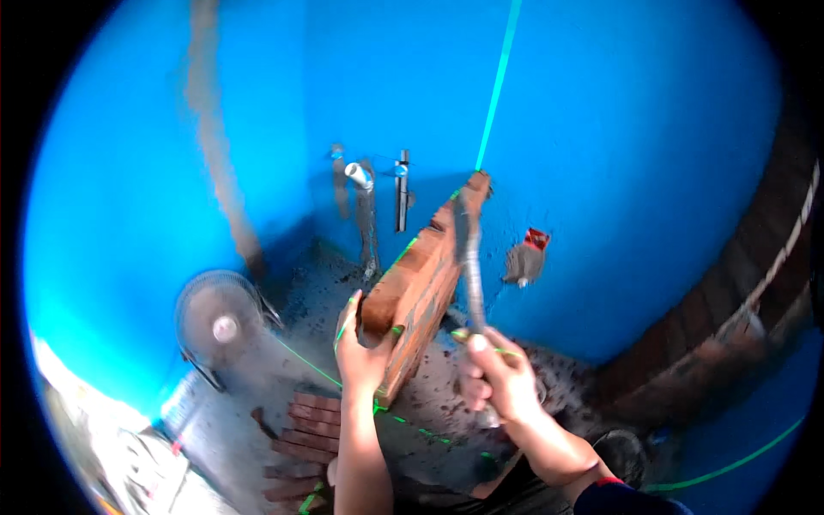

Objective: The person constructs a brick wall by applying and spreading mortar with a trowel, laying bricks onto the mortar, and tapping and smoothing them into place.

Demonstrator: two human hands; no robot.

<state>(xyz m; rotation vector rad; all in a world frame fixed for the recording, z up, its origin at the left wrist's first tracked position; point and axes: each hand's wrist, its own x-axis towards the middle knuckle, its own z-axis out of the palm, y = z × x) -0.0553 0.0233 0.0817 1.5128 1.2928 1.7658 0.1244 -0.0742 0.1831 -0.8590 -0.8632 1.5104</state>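
A low, narrow brick wall [421, 313] runs out from the blue wall toward me. My left hand [365, 356] grips the brick [382, 311] at the near end of its top course, thumb and fingers on opposite sides. Over the right side of the brick wall, my right hand [502, 378] is closed round the handle of a long grey hammer-like tool [472, 275]. The tool stands nearly upright in view, its upper end in front of the wall's far end. Blur hides the exact shape of its head.
Loose red bricks [311, 429] are stacked on the floor by my left forearm. A round fan [219, 322] stands farther left. Pipes [365, 215] rise at the back corner. A red box [536, 239] is set in the blue wall. Green laser lines cross walls and floor; a curved brick structure [704, 318] stands right.
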